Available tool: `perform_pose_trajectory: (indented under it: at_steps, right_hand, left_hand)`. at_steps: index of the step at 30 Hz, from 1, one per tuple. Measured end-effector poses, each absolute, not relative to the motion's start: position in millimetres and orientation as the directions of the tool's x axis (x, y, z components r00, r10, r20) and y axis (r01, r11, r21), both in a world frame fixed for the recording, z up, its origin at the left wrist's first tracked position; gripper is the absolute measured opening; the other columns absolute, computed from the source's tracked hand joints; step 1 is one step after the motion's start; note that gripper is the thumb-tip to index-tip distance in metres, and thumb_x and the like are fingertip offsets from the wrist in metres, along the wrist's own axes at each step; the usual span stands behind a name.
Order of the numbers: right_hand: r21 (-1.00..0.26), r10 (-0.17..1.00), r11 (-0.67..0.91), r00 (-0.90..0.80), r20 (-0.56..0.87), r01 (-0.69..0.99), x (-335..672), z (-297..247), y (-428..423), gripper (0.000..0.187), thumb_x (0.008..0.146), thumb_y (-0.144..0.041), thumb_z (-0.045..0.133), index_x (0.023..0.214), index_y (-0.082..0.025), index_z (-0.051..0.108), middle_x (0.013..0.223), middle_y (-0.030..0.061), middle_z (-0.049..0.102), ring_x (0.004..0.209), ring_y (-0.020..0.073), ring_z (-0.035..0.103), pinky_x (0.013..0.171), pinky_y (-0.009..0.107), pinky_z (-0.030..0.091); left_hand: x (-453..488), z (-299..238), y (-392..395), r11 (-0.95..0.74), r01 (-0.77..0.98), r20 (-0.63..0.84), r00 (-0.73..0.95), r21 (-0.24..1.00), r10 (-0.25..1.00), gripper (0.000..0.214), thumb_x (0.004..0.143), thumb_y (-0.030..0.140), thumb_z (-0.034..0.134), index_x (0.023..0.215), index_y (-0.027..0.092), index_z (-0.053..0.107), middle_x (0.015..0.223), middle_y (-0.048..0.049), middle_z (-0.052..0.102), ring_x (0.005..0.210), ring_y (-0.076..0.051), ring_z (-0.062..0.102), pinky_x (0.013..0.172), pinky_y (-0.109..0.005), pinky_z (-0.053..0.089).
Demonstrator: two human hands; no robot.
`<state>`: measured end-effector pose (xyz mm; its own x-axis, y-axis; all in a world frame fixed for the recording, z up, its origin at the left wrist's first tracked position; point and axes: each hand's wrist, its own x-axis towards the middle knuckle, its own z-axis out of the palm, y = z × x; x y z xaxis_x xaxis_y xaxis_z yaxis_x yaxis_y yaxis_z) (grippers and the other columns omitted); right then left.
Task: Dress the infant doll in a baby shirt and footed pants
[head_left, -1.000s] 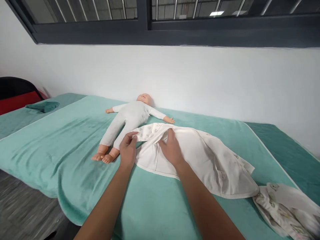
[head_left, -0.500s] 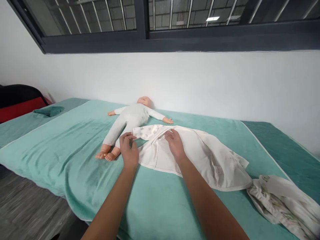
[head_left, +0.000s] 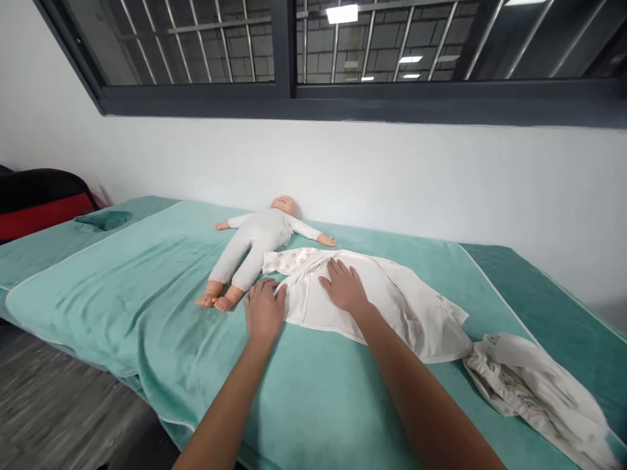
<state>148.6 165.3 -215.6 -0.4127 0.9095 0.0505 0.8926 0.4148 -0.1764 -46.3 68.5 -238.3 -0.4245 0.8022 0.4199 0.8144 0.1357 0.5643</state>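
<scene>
A white baby top [head_left: 377, 287] with small printed figures on its sleeve lies spread on the green bed cover [head_left: 304, 391]. My right hand [head_left: 345, 286] rests flat on the top's upper middle, fingers stretched out and holding nothing. At the garment's left edge is my left hand [head_left: 265, 307], palm down with fingers spread, near the doll's feet; its fingertips are on or just above the cover. A baby doll [head_left: 264, 232] in a white body suit lies on its back behind the top, head toward the wall.
A crumpled white printed cloth [head_left: 539, 391] lies at the right, close to the top's lower corner. A small dark green cloth [head_left: 102, 220] and a black and red bag [head_left: 44, 202] are at the far left. The white wall [head_left: 372, 176] and barred window bound the back.
My left hand has let go of the sleeve end and come down toward the cover. My right hand has flattened from bent fingers onto the top. The view has tilted up slightly.
</scene>
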Motion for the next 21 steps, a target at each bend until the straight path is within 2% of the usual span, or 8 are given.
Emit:
perform_pose_trajectory:
  at_steps: [3, 7, 11, 14, 18, 21]
  right_hand:
    - [-0.19, 0.907, 0.417, -0.42, 0.025, 0.889, 142, -212, 178, 0.066, 0.102, -0.05, 0.018, 0.156, -0.013, 0.029, 0.165, 0.0098, 0.023, 0.154, 0.0215, 0.013, 0.122, 0.047, 0.011]
    - [-0.211, 0.922, 0.381, -0.387, 0.012, 0.9, 132, -208, 190, 0.064, 0.102, -0.048, 0.019, 0.155, -0.014, 0.032, 0.165, 0.0095, 0.026, 0.154, 0.0222, 0.014, 0.122, 0.048, 0.01]
    - [-0.235, 0.941, 0.333, -0.339, 0.016, 0.913, 127, -209, 192, 0.067, 0.102, -0.048, 0.019, 0.157, -0.011, 0.026, 0.165, 0.0126, 0.022, 0.154, 0.0229, 0.011, 0.122, 0.048, 0.01]
    - [-0.266, 0.944, 0.322, -0.329, 0.02, 0.908, 126, -208, 194, 0.069, 0.101, -0.048, 0.022, 0.158, -0.008, 0.02, 0.165, 0.0158, 0.02, 0.155, 0.0237, 0.008, 0.122, 0.049, 0.01]
    - [-0.308, 0.914, 0.393, -0.404, 0.031, 0.867, 133, -204, 197, 0.071, 0.102, -0.05, 0.023, 0.157, -0.006, 0.021, 0.165, 0.0162, 0.021, 0.155, 0.0245, 0.011, 0.122, 0.048, 0.009]
    - [-0.322, 0.858, 0.495, -0.512, 0.037, 0.807, 144, -201, 192, 0.072, 0.101, -0.054, 0.028, 0.157, -0.009, 0.026, 0.165, 0.013, 0.023, 0.154, 0.0236, 0.014, 0.123, 0.043, 0.009]
  left_hand:
    - [-47, -239, 66, 0.133, 0.82, 0.417, -0.414, 0.556, 0.809, 0.025, 0.092, 0.039, 0.052, 0.101, 0.019, 0.065, 0.124, -0.0128, 0.067, 0.116, -0.036, 0.056, 0.1, -0.052, 0.037]
    - [-48, -240, 65, 0.089, 0.796, 0.428, -0.412, 0.599, 0.805, 0.03, 0.093, 0.041, 0.049, 0.105, 0.019, 0.065, 0.111, -0.0133, 0.071, 0.112, -0.035, 0.059, 0.099, -0.051, 0.038]
    - [-49, -241, 65, 0.063, 0.767, 0.441, -0.431, 0.638, 0.787, 0.034, 0.093, 0.045, 0.047, 0.102, 0.019, 0.066, 0.1, -0.0131, 0.072, 0.105, -0.034, 0.063, 0.095, -0.048, 0.042]
    - [-51, -244, 63, 0.008, 0.73, 0.44, -0.42, 0.683, 0.794, 0.036, 0.094, 0.047, 0.045, 0.101, 0.019, 0.065, 0.1, -0.0127, 0.072, 0.101, -0.032, 0.064, 0.091, -0.045, 0.045]
    - [-52, -244, 61, -0.006, 0.648, 0.39, -0.452, 0.762, 0.802, 0.038, 0.094, 0.051, 0.044, 0.101, 0.019, 0.062, 0.1, -0.0117, 0.072, 0.097, -0.03, 0.065, 0.083, -0.041, 0.048]
    - [-52, -244, 61, 0.027, 0.617, 0.355, -0.487, 0.786, 0.798, 0.034, 0.092, 0.051, 0.047, 0.096, 0.02, 0.06, 0.094, -0.0095, 0.071, 0.092, -0.029, 0.065, 0.082, -0.041, 0.048]
